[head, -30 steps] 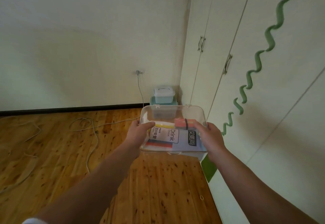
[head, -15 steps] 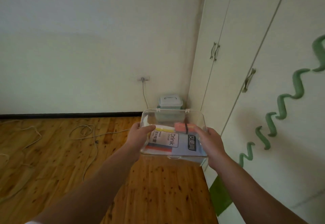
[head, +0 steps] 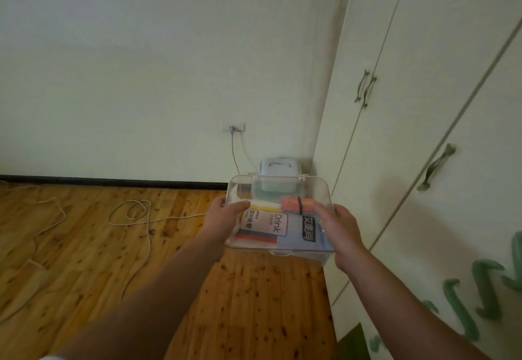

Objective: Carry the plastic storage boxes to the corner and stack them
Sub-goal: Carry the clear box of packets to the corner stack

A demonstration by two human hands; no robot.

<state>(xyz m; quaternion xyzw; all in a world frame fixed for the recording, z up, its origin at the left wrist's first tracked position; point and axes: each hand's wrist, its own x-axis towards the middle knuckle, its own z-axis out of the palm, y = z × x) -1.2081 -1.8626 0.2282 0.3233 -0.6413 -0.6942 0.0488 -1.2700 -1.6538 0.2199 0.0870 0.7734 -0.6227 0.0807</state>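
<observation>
Left hand (head: pixel 226 218) clamps the left end of the clear box (head: pixel 278 212), thumb on the lid; right hand (head: pixel 336 224) clamps the right end the same way. Box is airborne at arm's reach, roughly level, lid shut. Inside: a "Drink Straw" pack (head: pixel 267 222), an orange packet (head: pixel 296 205) with a band round it, loose and flat on the bottom.

Below: wood floor (head: pixel 248 311). Cable (head: pixel 141 218) loops across it to the left, running to the outlet (head: pixel 233 127) on the far wall. Wardrobe (head: pixel 418 139) just beside the right arm.

Far: stack (head: pixel 278 169) already in the corner, pale box with a handle on top, lower part hidden behind the clear box. Well apart from the held one, so carry is unfinished, placing not yet begun.

Risks, my read:
- Held box blocks the view of the stack top; blind set-down could land off-centre and slide or topple the pile.
- Handle on the top lid may stop the base seating flat.
- Grip is on smooth end walls only; a squeeze lapse drops it.
- Cable is a trip hazard if the path drifts left.
- Right elbow could clip the wardrobe.
</observation>
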